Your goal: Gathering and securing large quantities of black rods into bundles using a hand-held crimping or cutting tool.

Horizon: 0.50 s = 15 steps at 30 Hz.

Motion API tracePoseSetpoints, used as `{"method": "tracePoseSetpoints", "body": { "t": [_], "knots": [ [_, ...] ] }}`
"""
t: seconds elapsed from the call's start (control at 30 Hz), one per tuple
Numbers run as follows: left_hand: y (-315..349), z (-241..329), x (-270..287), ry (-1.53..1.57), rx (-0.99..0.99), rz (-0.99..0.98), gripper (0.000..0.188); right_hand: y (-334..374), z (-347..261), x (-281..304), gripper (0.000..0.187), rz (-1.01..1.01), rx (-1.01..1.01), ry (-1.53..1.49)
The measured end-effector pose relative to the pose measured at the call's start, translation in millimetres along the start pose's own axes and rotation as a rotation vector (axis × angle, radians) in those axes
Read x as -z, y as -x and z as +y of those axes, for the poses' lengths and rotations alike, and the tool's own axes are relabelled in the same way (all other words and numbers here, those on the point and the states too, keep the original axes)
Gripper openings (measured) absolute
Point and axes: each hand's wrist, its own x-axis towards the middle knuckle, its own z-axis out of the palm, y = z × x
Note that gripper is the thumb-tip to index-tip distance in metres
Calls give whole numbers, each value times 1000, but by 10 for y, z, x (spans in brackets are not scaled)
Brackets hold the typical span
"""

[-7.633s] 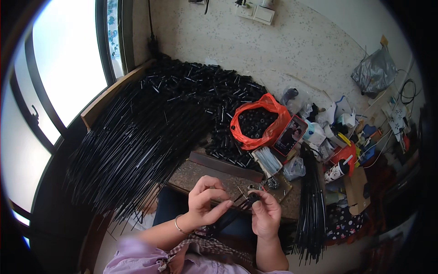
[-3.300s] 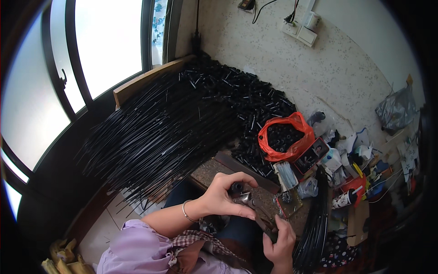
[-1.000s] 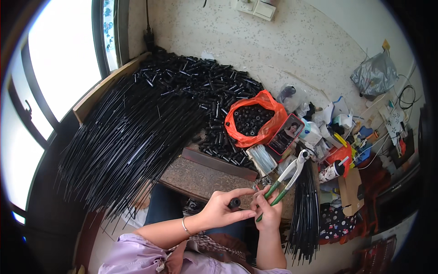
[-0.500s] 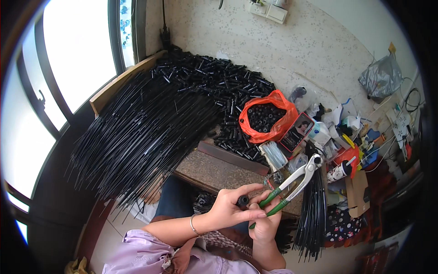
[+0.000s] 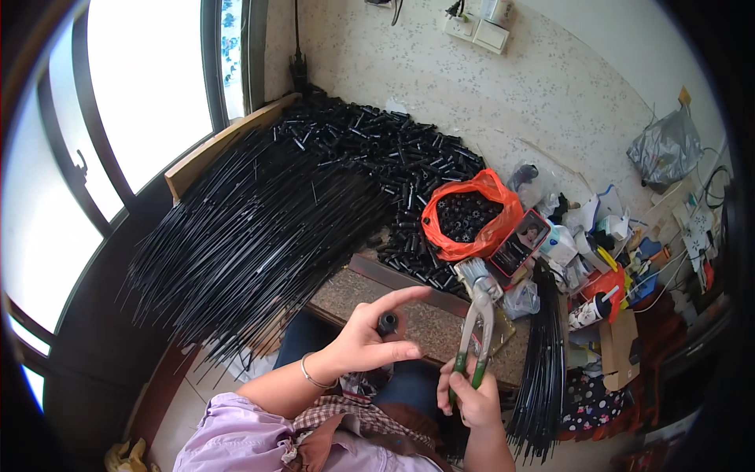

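By the table [image 5: 425, 324] | left hand [image 5: 360, 340] holds black tube [image 5: 387, 323], thumb and pointer spread | right hand [image 5: 473, 397] grips pliers [image 5: 469, 328] | maybe squeezing; needs tube closer

Main light is daylight from the window [image 5: 149, 94] on the left; panes clipped to solid white, no detail. Dark window frame [image 5: 94, 118] bows hard from the fisheye. Far wall [image 5: 511, 110] is evenly lit, speckle readable. Black rods [image 5: 252, 228] give thin glints only, rest sinks toward black; black tubes [image 5: 377, 141] show short highlights. Grey plastic bag [image 5: 664, 149], far right, throws crinkled reflections. Near right is dim, murky. Pliers [image 5: 484, 295] look slightly soft, jaw detail weak. Corners vignetted to black, bluish fringe at the left rim.
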Motion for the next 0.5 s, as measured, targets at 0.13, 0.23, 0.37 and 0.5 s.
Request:
{"method": "tracePoseSetpoints", "body": {
  "t": [0.13,0.23,0.37,0.5],
  "knots": [
    [-50,11,160,-23,77,-82,61,243,98,-11,27,-268,-223,438],
    [-54,-13,83,-115,92,-81,51,184,106,-53,36,-335,-118,412],
    [-45,2,-15,-207,18,-3,37,159,91,40,53,-460,-298,0],
    [-21,10,-76,-223,8,72,28,172,60,159,48,-513,-422,-48]
  ]
}}
